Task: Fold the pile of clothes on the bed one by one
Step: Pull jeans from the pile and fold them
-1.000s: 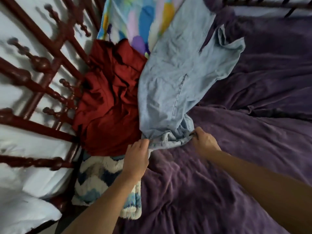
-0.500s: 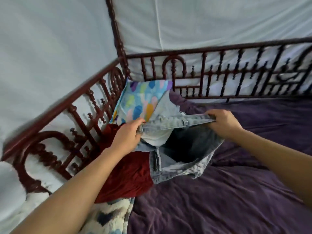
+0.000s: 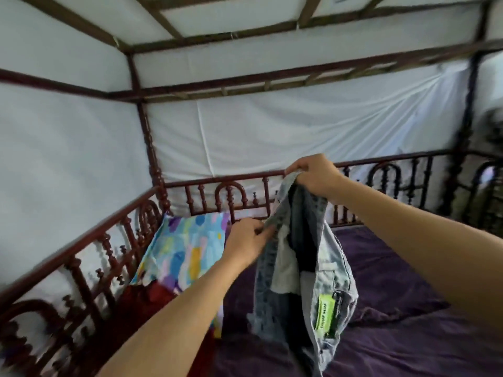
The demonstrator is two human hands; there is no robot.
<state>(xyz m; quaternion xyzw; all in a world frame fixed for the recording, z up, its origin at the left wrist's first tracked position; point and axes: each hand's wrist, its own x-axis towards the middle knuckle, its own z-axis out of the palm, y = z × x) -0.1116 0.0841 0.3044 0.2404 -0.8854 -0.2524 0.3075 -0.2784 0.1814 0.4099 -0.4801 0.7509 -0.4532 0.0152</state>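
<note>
**A:** Where were the jeans (image 3: 299, 281) held?

**B:** They were held up in the air above the bed (image 3: 402, 270), hung from the right hand (image 3: 317, 176), which was raised about level with the far rail (image 3: 217, 179). The fingers there were curled, and the top of the waistband was pinched between them and the thumb.

**A:** And the left hand (image 3: 249, 242)?

**B:** It was placed lower and to the left, against the side edge of the denim. That edge was pinched between thumb and fingertips.

**A:** How was the long axis set?

**B:** Nearly upright. The cloth was hung down from the upper pinch, bunched and partly turned, so that the inside and a green label (image 3: 325, 311) were shown. The lower end was cut off by the bottom of the view, so it could not be told whether the bed was touched.

**A:** What was judged to matter for the coming move?

**B:** The two pinches were stacked one above the other, not level. It was judged that the waistband would have to be squared and drawn taut before the garment could be laid flat. The left hand was the nearer to the loose side.

**A:** And the surface?

**B:** A soft, rumpled purple cover was spread over the bed, with open room to the right of the jeans. To the left, a red garment (image 3: 147, 300) and a patterned pillow (image 3: 185, 248) were lodged against the railing. White cloth (image 3: 272, 131) was stretched behind the posts all round.
</note>
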